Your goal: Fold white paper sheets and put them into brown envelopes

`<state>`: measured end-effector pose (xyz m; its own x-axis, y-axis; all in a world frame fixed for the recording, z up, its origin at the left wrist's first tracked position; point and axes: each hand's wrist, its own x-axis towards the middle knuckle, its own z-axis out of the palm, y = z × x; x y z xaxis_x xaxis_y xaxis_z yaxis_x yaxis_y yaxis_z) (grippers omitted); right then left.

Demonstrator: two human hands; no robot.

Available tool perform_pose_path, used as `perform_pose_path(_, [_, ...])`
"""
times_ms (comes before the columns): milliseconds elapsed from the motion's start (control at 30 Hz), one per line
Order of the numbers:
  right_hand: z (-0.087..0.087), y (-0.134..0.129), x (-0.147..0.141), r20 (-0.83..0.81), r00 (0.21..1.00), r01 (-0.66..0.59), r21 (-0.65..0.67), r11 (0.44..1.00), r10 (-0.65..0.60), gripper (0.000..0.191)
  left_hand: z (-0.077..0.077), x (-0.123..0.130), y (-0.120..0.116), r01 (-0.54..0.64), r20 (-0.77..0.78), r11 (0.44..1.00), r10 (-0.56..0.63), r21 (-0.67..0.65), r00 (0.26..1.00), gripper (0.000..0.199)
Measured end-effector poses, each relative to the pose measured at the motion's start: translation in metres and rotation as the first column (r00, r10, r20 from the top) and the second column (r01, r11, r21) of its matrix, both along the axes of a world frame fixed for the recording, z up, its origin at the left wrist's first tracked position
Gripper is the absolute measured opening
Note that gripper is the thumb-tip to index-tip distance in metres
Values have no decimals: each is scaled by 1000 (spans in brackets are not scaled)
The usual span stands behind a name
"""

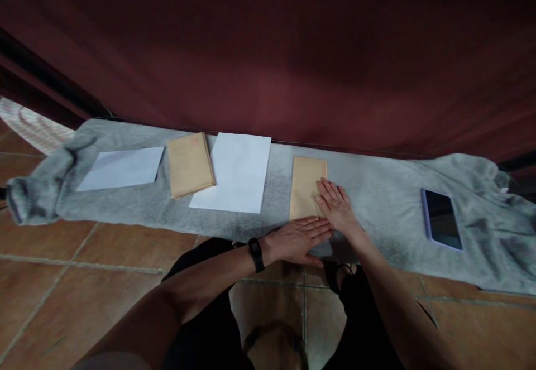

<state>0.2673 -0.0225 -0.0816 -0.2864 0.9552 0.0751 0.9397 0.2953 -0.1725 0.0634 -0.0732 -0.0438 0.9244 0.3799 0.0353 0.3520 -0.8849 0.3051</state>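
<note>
One brown envelope [307, 183] lies lengthwise before me on the grey cloth, with small red print at its upper right corner. Flat across its near end rests my left hand [299, 240], fingers stretched out to the right. My right hand [336, 205] lies on the envelope's right side, fingers extended and pointing away from me. The two hands touch or overlap near the fingertips of the left one. A stack of brown envelopes [190, 164] sits to the left, partly over a stack of white paper [240, 172].
A folded white sheet [121, 168] lies at the far left. On the right is a phone [443, 219] with a dark screen and purple edge. Grey cloth [385, 191] covers the narrow bench. Behind it hangs a dark red surface [293, 68]; below is a tiled floor [113, 286].
</note>
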Motion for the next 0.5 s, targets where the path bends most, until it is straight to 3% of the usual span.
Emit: perform_pose_path(500, [-4, -4, -5, 41, 999, 9, 102, 995, -13, 61, 10, -11, -1, 40, 32, 996, -38, -81, 999, 80])
